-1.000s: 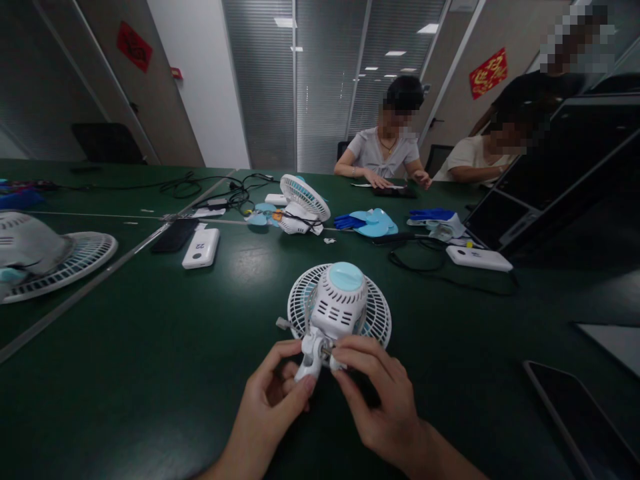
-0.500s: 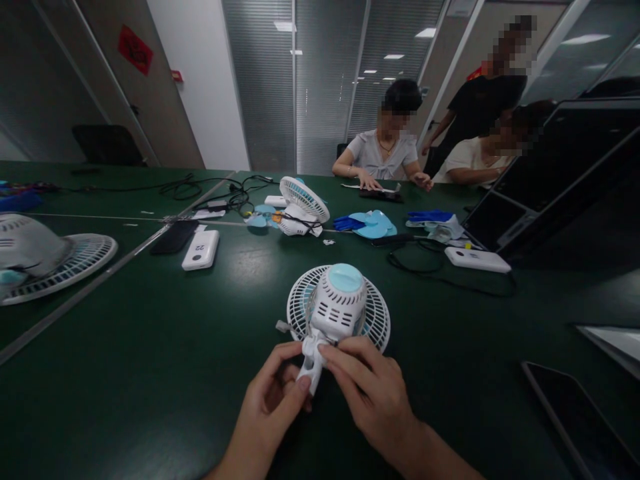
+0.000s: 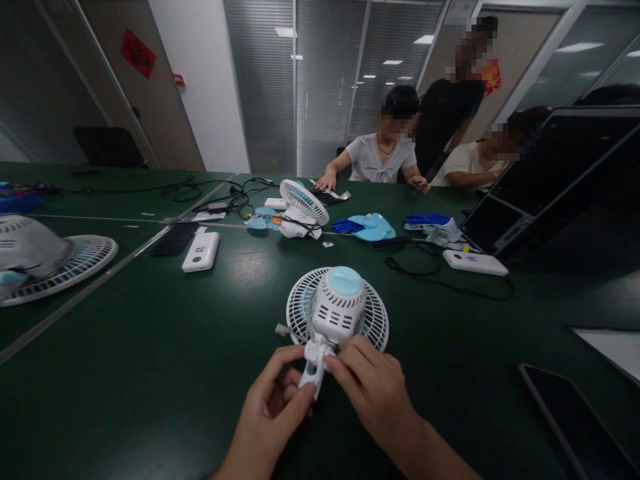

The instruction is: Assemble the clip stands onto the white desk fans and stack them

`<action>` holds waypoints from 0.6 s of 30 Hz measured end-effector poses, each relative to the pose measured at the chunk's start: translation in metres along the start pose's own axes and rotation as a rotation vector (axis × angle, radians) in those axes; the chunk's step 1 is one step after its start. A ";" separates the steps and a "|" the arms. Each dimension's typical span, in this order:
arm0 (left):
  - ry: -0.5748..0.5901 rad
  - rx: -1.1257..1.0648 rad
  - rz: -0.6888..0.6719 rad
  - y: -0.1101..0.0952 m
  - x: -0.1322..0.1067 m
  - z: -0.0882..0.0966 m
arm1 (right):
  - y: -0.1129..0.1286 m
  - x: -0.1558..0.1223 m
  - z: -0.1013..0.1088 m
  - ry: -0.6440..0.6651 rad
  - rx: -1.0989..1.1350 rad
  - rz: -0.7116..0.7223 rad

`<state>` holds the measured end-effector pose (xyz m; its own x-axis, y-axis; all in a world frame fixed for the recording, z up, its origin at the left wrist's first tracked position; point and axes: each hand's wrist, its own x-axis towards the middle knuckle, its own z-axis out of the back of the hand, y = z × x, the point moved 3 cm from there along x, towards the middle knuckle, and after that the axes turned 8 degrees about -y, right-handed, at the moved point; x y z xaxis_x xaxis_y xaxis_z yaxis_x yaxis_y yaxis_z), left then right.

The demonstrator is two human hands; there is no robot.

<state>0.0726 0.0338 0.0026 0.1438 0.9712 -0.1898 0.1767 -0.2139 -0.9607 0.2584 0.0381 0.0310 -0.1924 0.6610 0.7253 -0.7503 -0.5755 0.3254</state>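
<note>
A small white electric fan with a light-blue cap on its motor housing lies face down on the dark green table, its round grille against the top. Its white clip or neck piece points toward me. My left hand is closed on the lower end of that piece, thumb on top. My right hand has its fingers bent together at the joint beside the housing, thumb and fingertips pressing there. Whether a small part is between the right fingertips cannot be seen.
Farther back stand another fan, light-blue fan blades, blue gloves and cables. A white power bank is at left, near a larger fan. At right are a phone and a black case. People are across the table.
My right fingers have shifted slightly and curled more at the joint; the left grip stays. Across the table, the seated person's hand moved left with a strip, and the standing person moved left.
</note>
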 end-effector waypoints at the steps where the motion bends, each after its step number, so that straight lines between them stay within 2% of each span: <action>1: -0.003 0.001 -0.004 0.000 0.000 0.000 | 0.001 0.001 0.000 0.001 -0.016 0.007; 6: 0.005 0.022 0.000 0.006 0.003 0.003 | 0.005 0.002 0.008 -0.045 0.069 -0.050; 10: -0.016 0.023 -0.022 0.008 0.007 0.005 | 0.003 -0.004 0.013 0.007 0.092 0.040; 13: -0.032 0.038 -0.032 0.006 0.007 0.006 | -0.001 -0.006 0.011 -0.003 0.066 0.067; 18: -0.019 0.065 -0.023 0.005 0.003 0.007 | -0.001 -0.002 0.002 -0.020 0.089 -0.003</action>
<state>0.0673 0.0360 -0.0040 0.1221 0.9777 -0.1707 0.1165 -0.1849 -0.9758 0.2611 0.0360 0.0304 -0.1772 0.6535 0.7359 -0.6914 -0.6148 0.3795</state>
